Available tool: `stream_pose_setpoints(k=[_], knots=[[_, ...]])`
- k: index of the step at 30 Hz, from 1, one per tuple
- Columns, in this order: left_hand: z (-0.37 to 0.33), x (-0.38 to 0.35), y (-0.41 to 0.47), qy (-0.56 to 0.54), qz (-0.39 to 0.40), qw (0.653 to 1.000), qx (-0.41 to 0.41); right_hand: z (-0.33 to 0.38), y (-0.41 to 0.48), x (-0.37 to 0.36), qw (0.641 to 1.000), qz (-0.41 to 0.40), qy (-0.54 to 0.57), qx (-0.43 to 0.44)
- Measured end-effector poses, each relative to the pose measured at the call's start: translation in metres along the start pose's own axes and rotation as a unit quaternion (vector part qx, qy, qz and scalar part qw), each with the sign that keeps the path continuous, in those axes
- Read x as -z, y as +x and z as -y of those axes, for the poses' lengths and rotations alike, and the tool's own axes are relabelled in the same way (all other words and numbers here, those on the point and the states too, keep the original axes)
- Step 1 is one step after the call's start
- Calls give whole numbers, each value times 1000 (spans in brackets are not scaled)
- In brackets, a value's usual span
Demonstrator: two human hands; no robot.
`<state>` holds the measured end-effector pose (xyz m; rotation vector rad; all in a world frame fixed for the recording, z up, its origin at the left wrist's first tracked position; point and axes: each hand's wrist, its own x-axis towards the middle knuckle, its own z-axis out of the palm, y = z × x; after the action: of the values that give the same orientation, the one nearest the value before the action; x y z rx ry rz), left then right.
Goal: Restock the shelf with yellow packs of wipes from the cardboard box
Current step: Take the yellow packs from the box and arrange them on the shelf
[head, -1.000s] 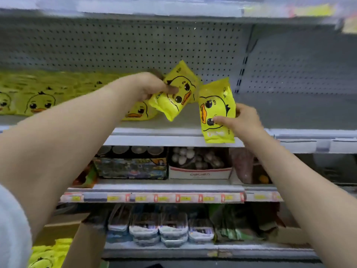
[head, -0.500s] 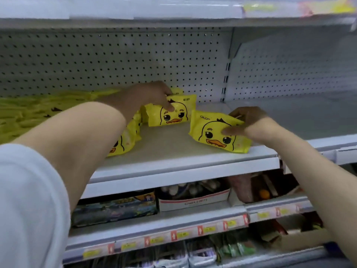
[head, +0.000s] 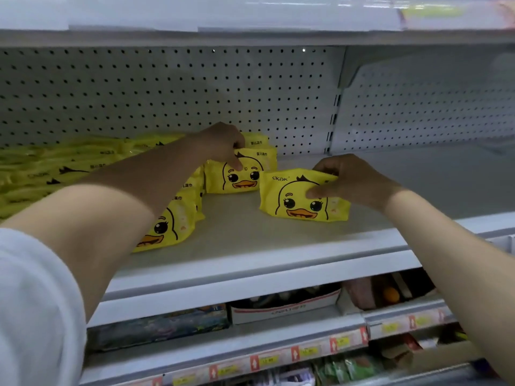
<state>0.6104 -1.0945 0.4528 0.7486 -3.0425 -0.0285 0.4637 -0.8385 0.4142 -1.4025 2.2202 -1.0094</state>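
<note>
Both hands rest on yellow packs of wipes on the white shelf at the centre of the frame. The left hand, reaching in from the lower left, pinches the top edge of an upright duck-faced pack near the pegboard back wall — thumb on the front, fingers curled behind. More packs stand just behind it, and another front pack leans at centre left, half hidden by the forearm. The right hand, coming from the lower right, grips a second pack set on the shelf right of centre, thumb pressed to its face and fingers over the top edge. A blurred row of yellow packs fills the shelf at the left. A white sleeve shows in the lower left corner, and lower shelves with price tags run along the bottom — the cardboard box is out of view
</note>
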Motion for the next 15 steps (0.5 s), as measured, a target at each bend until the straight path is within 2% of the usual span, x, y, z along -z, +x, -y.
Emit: stream_pose_setpoints(k=[4, 7, 10, 12, 15], knots=[[4, -6, -6, -70, -66, 995, -10, 10, 19, -9, 999, 21, 9, 23], [-4, -2, -25, -197, -137, 970, -48, 19, 32, -22, 998, 23, 28, 44], [-10, 1, -51, -292, -73, 952, -56, 29, 44, -38, 997, 18, 37, 73], [-7, -5, -63, -292, -38, 954, -47, 34, 50, -48, 995, 17, 39, 86], [3, -13, -74, -274, -42, 961, -23, 37, 56, -59, 994, 14, 57, 91]])
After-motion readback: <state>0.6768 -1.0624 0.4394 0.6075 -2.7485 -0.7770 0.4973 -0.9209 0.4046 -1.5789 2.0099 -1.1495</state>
